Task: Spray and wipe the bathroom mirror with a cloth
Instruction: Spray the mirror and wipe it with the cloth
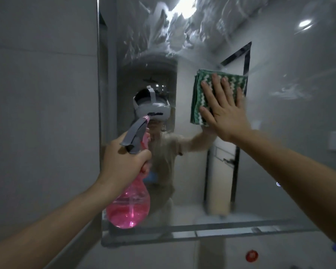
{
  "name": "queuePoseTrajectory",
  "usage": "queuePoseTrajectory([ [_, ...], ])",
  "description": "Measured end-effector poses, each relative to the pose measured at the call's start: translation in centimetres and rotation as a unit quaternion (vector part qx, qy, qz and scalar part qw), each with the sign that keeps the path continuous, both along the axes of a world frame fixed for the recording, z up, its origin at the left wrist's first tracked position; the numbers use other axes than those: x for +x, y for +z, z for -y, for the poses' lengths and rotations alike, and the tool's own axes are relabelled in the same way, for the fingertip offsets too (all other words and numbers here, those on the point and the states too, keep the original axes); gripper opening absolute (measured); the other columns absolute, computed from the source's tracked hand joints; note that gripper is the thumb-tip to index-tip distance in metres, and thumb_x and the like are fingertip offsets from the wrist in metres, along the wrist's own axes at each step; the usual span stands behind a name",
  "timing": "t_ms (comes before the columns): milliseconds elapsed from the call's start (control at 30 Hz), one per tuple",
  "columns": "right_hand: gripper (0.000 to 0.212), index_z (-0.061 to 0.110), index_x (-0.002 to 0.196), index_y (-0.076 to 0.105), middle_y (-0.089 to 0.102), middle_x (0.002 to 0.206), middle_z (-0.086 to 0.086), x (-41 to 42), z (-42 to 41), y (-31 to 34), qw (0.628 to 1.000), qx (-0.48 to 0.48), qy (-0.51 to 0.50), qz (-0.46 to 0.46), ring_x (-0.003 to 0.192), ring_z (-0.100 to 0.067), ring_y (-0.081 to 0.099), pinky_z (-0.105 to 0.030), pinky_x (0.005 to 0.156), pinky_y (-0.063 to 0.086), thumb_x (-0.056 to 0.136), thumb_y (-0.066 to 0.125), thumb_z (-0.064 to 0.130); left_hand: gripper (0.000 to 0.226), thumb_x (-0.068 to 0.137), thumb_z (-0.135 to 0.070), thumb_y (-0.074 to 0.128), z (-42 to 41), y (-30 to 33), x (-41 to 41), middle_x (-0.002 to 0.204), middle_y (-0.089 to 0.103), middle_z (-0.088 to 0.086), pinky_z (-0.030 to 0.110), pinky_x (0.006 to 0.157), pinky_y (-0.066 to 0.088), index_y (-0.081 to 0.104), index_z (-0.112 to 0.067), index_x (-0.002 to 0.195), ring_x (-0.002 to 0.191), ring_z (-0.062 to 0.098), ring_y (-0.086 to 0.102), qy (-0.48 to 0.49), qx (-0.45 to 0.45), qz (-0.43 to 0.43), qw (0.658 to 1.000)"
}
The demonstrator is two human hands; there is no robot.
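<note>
**Wiping under way, spray bottle held in reserve**

While the left hand (124, 158) grips the neck of the pink spray bottle (129, 204) with its fingers curled round it just below the grey trigger head (135, 133), the right hand (224, 111) does the work. Its fingers are straight and spread, the palm pressing a folded green-and-white cloth (200, 88) flat against the mirror (279, 133). The cloth sits about mid-height on the glass, right of the reflected person and well above the mirror's lower edge.

Judging by the glass, the step in hand is the wipe. Wet streaks and smeared foam cover the upper part of the mirror (182, 22), above the cloth, and a smaller wet patch (291, 93) lies to the right of it. The lower half looks hazy rather than streaked; whether it has been sprayed is hard to tell.

The next move probably calls for keeping the palm flat and carrying the cloth up into the streaked band, then across to the right patch, in overlapping passes so no film is left. The bottle hangs near the mirror's left edge, its nozzle pointing toward the glass, ready for 1 more spray if the lower half needs it.

Below the mirror, a small red round object (251, 255) lies on the pale surface.
</note>
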State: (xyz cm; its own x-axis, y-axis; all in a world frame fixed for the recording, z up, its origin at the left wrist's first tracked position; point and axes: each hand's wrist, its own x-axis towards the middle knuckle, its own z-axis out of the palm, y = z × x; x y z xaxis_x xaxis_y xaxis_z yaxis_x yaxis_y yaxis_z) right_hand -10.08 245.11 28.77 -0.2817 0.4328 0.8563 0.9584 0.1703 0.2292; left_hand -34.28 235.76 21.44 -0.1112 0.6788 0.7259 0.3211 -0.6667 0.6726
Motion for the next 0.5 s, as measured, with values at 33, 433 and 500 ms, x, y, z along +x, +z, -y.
queuePoseTrajectory([
  [33,0.057,0.037,0.142,-0.021,-0.026,0.153,0.008,-0.7,0.0,0.8,1.000,-0.002,0.005,-0.006,0.140,-0.010,-0.025,-0.036,0.110,-0.020,0.095,0.007,0.054,0.019,0.074,0.011,0.058,-0.2,0.3,-0.5,0.040,0.051,0.003,0.021,0.043,0.042,0.051,0.001,0.060,0.038,0.012,0.048,0.006,0.004,0.000,1.000],
  [433,0.056,0.029,0.152,-0.004,-0.010,0.160,0.000,-16.6,-0.4,9.6,0.993,0.096,0.028,0.057,0.146,-0.024,-0.012,-0.047,0.112,-0.016,0.102,0.016,0.046,0.022,0.073,0.005,0.063,-2.1,8.0,-7.3,0.039,0.053,0.003,0.022,0.045,0.042,0.055,-0.004,0.054,0.037,0.015,0.049,0.055,0.089,0.030,0.994],
  [500,0.057,0.029,0.152,-0.003,-0.010,0.160,0.000,-18.0,-0.3,9.6,0.990,0.097,0.032,0.096,0.146,-0.023,-0.012,-0.049,0.112,-0.015,0.102,0.016,0.046,0.030,0.072,0.002,0.064,-2.4,9.3,-8.3,0.039,0.053,0.004,0.033,0.054,0.047,0.056,-0.008,0.044,0.040,0.021,0.050,0.056,0.096,0.040,0.993],
])
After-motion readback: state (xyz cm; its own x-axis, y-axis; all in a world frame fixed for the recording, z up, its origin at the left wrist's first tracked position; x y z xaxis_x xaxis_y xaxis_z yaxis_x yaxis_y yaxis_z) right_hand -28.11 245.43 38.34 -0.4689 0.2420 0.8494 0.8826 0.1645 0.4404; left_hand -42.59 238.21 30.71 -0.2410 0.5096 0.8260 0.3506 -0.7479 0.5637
